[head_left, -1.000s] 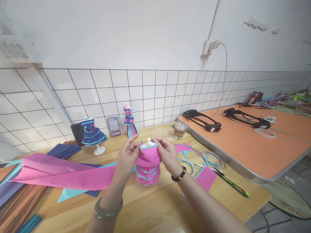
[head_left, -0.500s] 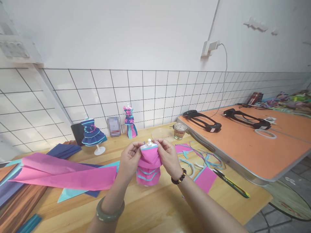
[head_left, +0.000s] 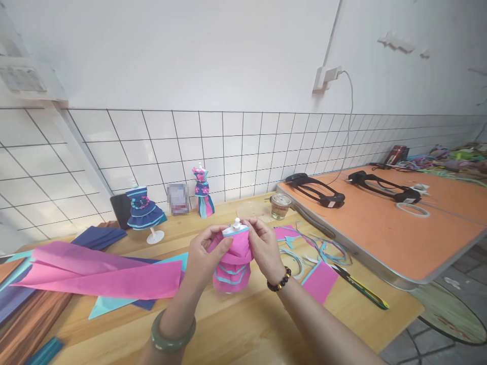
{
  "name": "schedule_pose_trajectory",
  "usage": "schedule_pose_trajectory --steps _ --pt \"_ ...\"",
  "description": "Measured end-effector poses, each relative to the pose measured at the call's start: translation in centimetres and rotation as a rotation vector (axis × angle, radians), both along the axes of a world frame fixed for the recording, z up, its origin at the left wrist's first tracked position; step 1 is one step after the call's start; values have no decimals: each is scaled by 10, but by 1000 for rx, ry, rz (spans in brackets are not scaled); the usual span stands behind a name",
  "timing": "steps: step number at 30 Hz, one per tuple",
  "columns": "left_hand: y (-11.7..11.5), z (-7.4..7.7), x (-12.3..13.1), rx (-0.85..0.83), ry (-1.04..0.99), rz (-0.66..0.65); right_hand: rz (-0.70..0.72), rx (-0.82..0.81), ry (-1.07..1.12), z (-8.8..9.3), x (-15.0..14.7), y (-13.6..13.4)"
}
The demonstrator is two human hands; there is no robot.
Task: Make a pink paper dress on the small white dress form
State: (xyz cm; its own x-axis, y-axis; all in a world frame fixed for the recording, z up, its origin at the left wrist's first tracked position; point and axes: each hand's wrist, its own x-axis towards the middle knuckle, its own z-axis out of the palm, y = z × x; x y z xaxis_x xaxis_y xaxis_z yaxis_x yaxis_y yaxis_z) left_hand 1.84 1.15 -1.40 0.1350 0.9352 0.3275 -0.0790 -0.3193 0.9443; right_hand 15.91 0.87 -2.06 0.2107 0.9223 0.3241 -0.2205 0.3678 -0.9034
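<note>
A small white dress form point(head_left: 237, 223) stands upright before me, wearing a pink paper dress point(head_left: 233, 274) with light blue trim bands. My left hand point(head_left: 205, 253) pinches the pink bodice at its upper left, the thumb laid across the front below the blue neckline. On the other side, my right hand point(head_left: 265, 249) grips the bodice's upper right edge between thumb and fingers. The form's base is mostly hidden under the skirt. Just right of my right hand lie a roll of tape point(head_left: 292, 259) and a pink paper piece point(head_left: 320, 283) with a blue edge.
A green-yellow utility knife point(head_left: 365, 291) lies at right, near tangled thin strips point(head_left: 333, 251). A lidded glass cup point(head_left: 280, 206) stands behind. Pink paper sheets point(head_left: 106, 274) cover the left. Two dressed forms, one in navy point(head_left: 142, 208), one multicoloured point(head_left: 204, 190), stand by the wall. Black headsets point(head_left: 315, 191) rest on the orange table point(head_left: 403, 243).
My left thumb has moved from the bodice's side onto its front, and the left part of the bodice is bunched. The right hand keeps its grip, slightly shifted.
</note>
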Motion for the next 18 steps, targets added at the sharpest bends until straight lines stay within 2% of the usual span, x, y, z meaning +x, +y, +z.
schedule_pose_trajectory --steps 4,8,12,15,18 --pt "-2 4 1 18 60 9 0 9 -6 1 0 -3" --pt "-1 6 -2 127 110 -31 9 22 -17 -3 2 -3" --pt "-1 6 -5 200 166 -27 -88 42 -35 -6 6 -3" --pt "-3 5 -5 243 210 -19 -177 85 -136 -5 10 -8" --pt "-7 4 -4 275 249 -10 -163 139 -259 1 15 -18"
